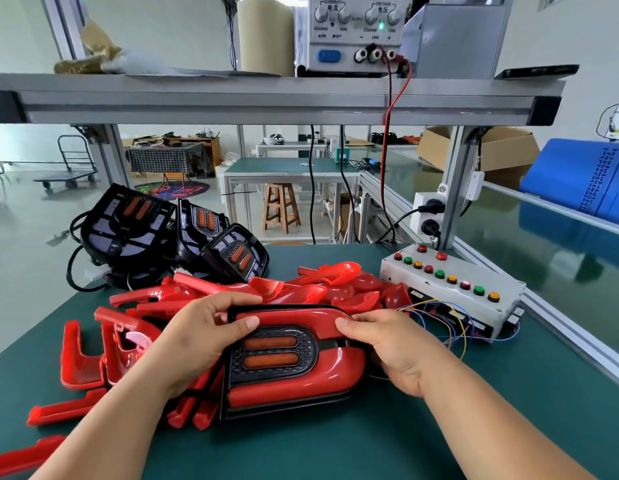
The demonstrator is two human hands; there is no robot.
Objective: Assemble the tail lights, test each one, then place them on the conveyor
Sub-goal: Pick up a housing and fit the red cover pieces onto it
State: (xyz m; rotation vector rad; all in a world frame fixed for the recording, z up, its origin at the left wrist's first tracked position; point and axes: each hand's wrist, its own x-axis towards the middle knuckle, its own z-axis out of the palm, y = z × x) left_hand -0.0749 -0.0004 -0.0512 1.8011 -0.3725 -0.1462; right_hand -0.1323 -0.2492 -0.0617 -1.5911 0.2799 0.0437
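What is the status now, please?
Left hand and right hand both grip the tail light. Red lens fitted over black housing. Loose red lenses piled close behind.

Bench log, legible text: we find it only on the power supply (351, 46) on the shelf (266, 98).
- Top left we read "CURRENT" with 电流 under it, and top right "VOLTAGE" with 电压 under it.
- Below each pair of knobs (344, 15) we read "COARSE" and "FINE".
- Between the pairs we read "C.C" and "OUTPUT".
- "C.V" stands just above the lit green lamp (381, 26).
- On the lower row we read "ON" and "OFF", then "−", "GND" and "+" above the terminals (375, 55).
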